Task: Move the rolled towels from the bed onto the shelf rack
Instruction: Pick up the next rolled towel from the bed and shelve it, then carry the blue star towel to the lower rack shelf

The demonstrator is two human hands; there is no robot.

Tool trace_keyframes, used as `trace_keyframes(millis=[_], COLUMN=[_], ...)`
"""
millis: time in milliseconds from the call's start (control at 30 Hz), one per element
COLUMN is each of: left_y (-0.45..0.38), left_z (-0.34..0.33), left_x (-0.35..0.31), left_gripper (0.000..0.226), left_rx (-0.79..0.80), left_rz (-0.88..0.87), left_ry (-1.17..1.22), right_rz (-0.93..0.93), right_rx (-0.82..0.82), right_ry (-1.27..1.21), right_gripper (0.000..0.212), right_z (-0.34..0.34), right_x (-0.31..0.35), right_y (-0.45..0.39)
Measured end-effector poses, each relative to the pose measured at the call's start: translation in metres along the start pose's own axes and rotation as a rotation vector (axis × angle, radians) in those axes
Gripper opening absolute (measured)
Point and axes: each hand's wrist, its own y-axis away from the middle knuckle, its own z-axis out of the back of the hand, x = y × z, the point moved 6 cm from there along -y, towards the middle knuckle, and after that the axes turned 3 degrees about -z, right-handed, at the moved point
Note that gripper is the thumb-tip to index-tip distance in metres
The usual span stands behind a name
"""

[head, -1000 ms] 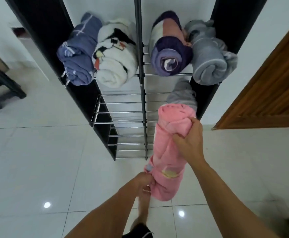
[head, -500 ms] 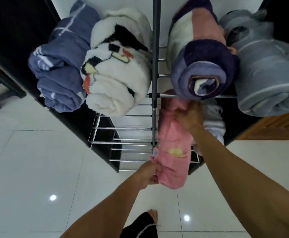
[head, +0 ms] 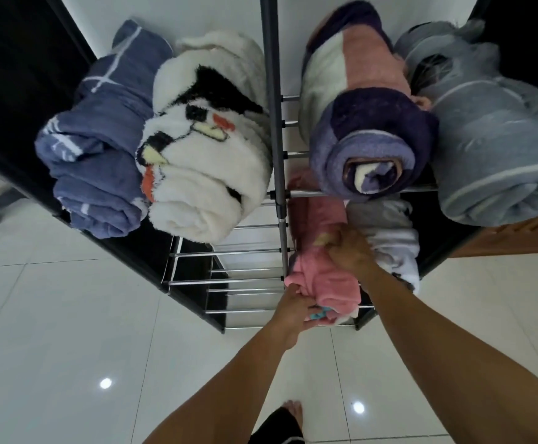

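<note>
A rolled pink towel (head: 320, 280) lies on the second tier of the metal shelf rack (head: 245, 251), right of the centre post. My left hand (head: 293, 310) grips its near end. My right hand (head: 349, 249) rests on top of its middle, fingers curled into the fabric. A grey-white rolled towel (head: 389, 238) lies beside it on the right. On the top tier sit a blue towel (head: 98, 155), a white cartoon towel (head: 203, 149), a purple-pink towel (head: 363, 123) and a grey-blue towel (head: 491, 139).
The rack has black fabric side panels (head: 21, 91). The left half of the second tier shows bare bars. A wooden door (head: 517, 238) stands at the right. White tiled floor (head: 69, 331) spreads below, with my foot (head: 293, 408) near the bottom edge.
The pink towel has gone from hanging in front of the rack to lying on the second tier. Both hands pushed forward with it, and the camera moved closer to the rack.
</note>
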Motion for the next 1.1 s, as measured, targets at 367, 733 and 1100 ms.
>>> trace_keyframes(millis=[367, 733, 1100], left_y=[-0.004, 0.014, 0.084], left_z=[-0.010, 0.018, -0.123], left_x=[-0.013, 0.006, 0.091], left_gripper=[0.034, 0.021, 0.008], left_rx=[0.002, -0.176, 0.354], left_rz=[-0.023, 0.078, 0.252], left_ry=[0.094, -0.084, -0.683], right_rz=[-0.018, -0.189, -0.785], right_rx=[-0.003, 0.054, -0.046], right_ry=[-0.026, -0.147, -0.575], right_gripper=[0.045, 0.034, 0.025], right_z=[-0.014, -0.008, -0.007], right_x=[-0.017, -0.046, -0.224], right_y=[0.021, 0.077, 0.363])
